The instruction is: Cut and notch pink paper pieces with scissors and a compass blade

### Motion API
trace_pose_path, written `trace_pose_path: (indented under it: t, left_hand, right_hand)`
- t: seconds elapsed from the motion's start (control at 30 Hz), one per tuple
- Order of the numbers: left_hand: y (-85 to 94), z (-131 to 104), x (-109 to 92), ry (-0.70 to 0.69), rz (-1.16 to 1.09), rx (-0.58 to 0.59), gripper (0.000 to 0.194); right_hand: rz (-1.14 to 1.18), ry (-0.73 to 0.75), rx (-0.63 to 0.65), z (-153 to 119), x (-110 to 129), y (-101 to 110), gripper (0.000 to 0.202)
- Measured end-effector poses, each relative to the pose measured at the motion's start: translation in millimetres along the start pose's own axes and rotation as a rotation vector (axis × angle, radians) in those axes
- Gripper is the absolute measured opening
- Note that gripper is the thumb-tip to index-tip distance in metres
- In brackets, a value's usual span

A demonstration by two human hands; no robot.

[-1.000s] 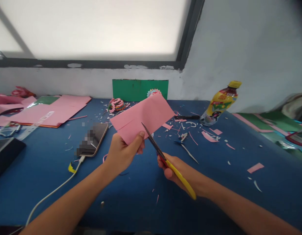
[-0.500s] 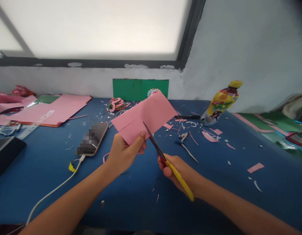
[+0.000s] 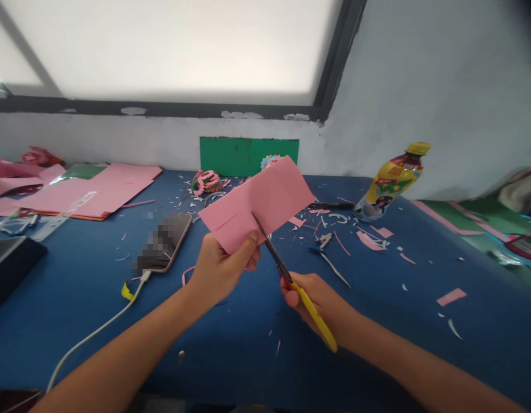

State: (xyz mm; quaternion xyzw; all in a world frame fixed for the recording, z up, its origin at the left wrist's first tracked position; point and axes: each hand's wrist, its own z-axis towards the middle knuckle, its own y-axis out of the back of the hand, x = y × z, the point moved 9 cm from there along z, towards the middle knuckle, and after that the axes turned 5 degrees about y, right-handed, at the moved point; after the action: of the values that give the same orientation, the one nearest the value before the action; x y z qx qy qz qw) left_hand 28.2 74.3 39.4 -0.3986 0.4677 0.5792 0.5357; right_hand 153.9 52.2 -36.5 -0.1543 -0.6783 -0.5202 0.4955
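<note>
Pinched by its lower left edge, a pink sheet of paper is held above the table by my left hand, thumb on top. A slit or crease line runs in from the sheet's left side. My right hand is closed round the scissors, which have yellow and red handles. The scissors' dark blade lies over the paper near its middle, just right of my left thumb. Where the second blade sits is hidden behind the sheet.
Paper scraps litter the blue table. A phone with a white cable lies left. Behind are a rosette of cut paper and a green board. A bottle stands right, a black pen beside it. Pink sheets are stacked left.
The pink paper and both hands sit almost as before. The scissors' handles have shifted slightly, and the whole view has moved a little.
</note>
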Motion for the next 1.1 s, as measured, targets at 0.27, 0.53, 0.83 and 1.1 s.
trace_pose_path:
  t: [0.27, 0.53, 0.83, 1.1]
  left_hand:
    - [-0.2, 1.5, 0.9, 0.004, 0.003, 0.020, 0.023]
    - [-0.5, 0.4, 3.4, 0.024, -0.033, 0.018, 0.020]
    - [-2.0, 0.9, 2.3, 0.052, -0.054, 0.050, 0.021]
    - [-5.5, 0.9, 3.6, 0.068, -0.059, 0.067, 0.021]
  right_hand:
    - [-0.036, -0.038, 0.000, 1.2, -3.7, 3.0, 0.049]
    - [-0.013, -0.048, -0.009, 0.6, -3.4, 2.3, 0.038]
    - [0.026, -0.056, 0.019, 1.4, -14.4, -1.4, 0.018]
    - [0.000, -0.137, 0.000, 0.7, -9.4, 4.5, 0.017]
